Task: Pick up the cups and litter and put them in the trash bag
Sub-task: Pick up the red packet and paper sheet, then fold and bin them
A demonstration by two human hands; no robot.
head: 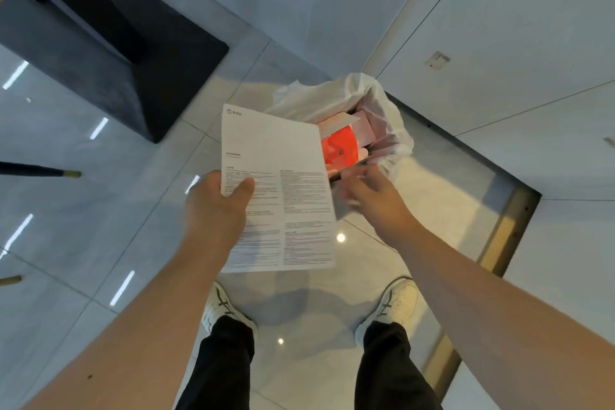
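Note:
A white printed paper sheet (286, 183) is pinched at its left edge by my left hand (216, 206), thumb on top, held flat above the floor. Just beyond it stands a bin lined with a white trash bag (376, 100), its mouth open. Inside the bag I see an orange-red object (339, 150) and pale pink-white cartons (364, 126). My right hand (369, 193) reaches toward the bin's near rim, blurred by motion, fingers spread; something pale shows under them, but whether the hand holds it is unclear.
A dark table base (133, 53) stands on the glossy tiled floor at upper left, with thin chair legs (40, 171) at the left edge. Pale wall panels rise behind and to the right of the bin. My two white shoes (396, 306) stand just below the paper.

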